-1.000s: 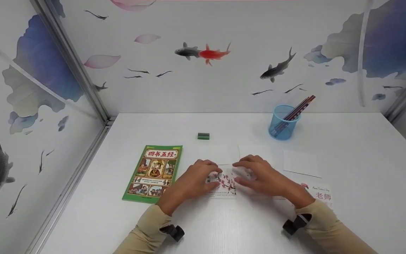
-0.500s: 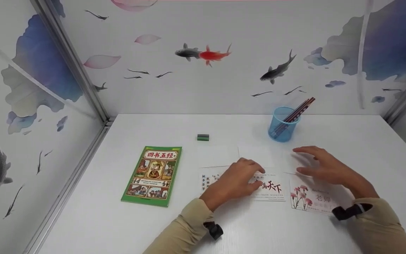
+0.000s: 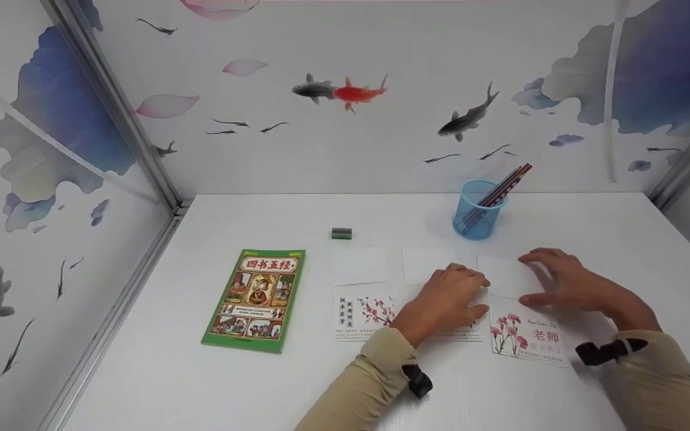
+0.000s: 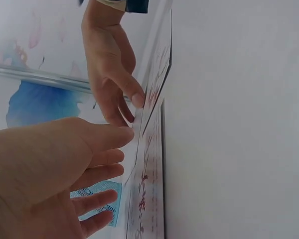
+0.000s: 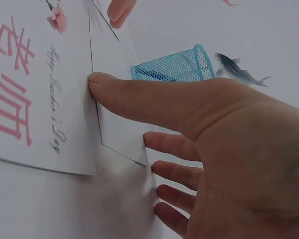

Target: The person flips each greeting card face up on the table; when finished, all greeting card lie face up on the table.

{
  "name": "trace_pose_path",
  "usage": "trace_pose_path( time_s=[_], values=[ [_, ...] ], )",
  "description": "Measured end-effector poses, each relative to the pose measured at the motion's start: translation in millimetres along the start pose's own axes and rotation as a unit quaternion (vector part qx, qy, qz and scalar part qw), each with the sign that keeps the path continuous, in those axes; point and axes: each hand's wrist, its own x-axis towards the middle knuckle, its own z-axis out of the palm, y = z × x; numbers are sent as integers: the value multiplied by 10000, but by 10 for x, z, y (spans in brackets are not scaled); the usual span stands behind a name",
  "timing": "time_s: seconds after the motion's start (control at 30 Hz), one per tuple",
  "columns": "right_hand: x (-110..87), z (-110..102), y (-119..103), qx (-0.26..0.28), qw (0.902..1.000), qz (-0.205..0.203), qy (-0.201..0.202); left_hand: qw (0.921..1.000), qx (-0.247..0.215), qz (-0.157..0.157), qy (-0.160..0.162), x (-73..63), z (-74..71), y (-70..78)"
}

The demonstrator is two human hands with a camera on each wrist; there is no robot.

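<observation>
My right hand (image 3: 581,287) lies over the right end of a blank white card (image 3: 501,276). In the right wrist view its thumb touches the blank card's near edge, and the other fingers (image 5: 177,147) reach along the side edge. My left hand (image 3: 444,302) is at the same card's left side, thumb and fingers apart, and partly hides a middle printed card (image 4: 144,199). Just below the blank card lies a greeting card (image 3: 527,341) with pink carnations and red characters. Farther left is a printed card (image 3: 363,314) with red blossoms.
Two more blank white cards (image 3: 360,266) lie behind the printed ones. A green-bordered book (image 3: 255,299) is on the left. Toward the back are a small green block (image 3: 341,233) and a blue mesh cup (image 3: 478,209) holding pencils. Patterned walls stand behind and at left.
Both hands have moved right from the blossom card to the rightmost blank card. That blank card now sits slightly farther left, and the left and middle printed cards have come into view.
</observation>
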Motion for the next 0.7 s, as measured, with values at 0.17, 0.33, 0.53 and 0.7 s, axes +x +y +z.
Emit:
trace_pose_path(
  time_s=[0.17,0.33,0.53,0.7],
  values=[
    [28,-4,-12,389,9991,76,124,9999,86,76,-61,-7,22,9],
    [41,5,-62,914,9927,28,784,9993,-350,63,-66,-49,21,-5],
    [19,-10,-361,1769,9635,-364,1975,9613,-2720,-351,-255,-32,-14,-9],
    [39,69,-673,1949,9564,-994,1935,8903,-4518,-565,2,-1,-32,-26]
  ],
)
